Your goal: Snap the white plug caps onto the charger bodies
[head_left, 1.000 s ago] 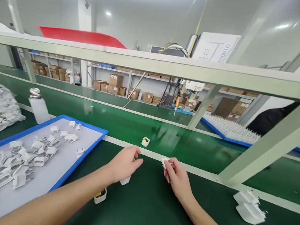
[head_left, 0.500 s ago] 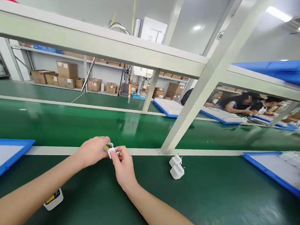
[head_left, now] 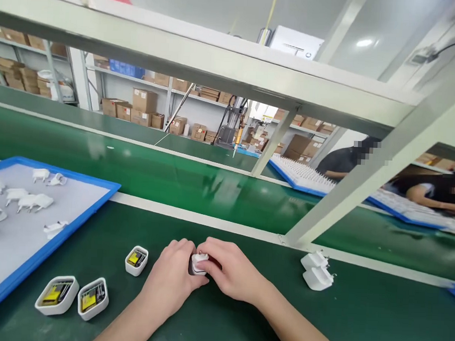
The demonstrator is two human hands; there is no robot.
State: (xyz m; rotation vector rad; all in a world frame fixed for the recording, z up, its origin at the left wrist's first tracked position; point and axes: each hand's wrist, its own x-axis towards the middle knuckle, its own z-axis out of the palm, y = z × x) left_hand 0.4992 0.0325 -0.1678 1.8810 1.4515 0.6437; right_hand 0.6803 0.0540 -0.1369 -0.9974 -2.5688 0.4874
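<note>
Head view showed our forearms reaching in from the near edge over the green bench (head_left: 221,321). Nearest, on the left, a pair of open housings (head_left: 56,295) sat side by side with yellow-marked parts inside. A third open housing (head_left: 136,260) stood a little farther on, just left of our left hand (head_left: 170,278).

That hand and our right hand (head_left: 235,274) met at mid-bench, both closed with curled fingers around one white charger body (head_left: 199,264). It was pinched between them, low over the surface. We could not tell whether it touched the bench.

To the right, well apart from the hands, two white finished chargers (head_left: 317,272) lay touching each other. At the left, the blue tray (head_left: 78,215) held scattered white plug pieces (head_left: 30,200).

Beyond the pale rail ran the green belt (head_left: 174,181). Farther still, on the right, two seated people (head_left: 430,192) worked at trays of white parts (head_left: 302,176). Shelves of cardboard boxes (head_left: 143,102) lined the far wall.
</note>
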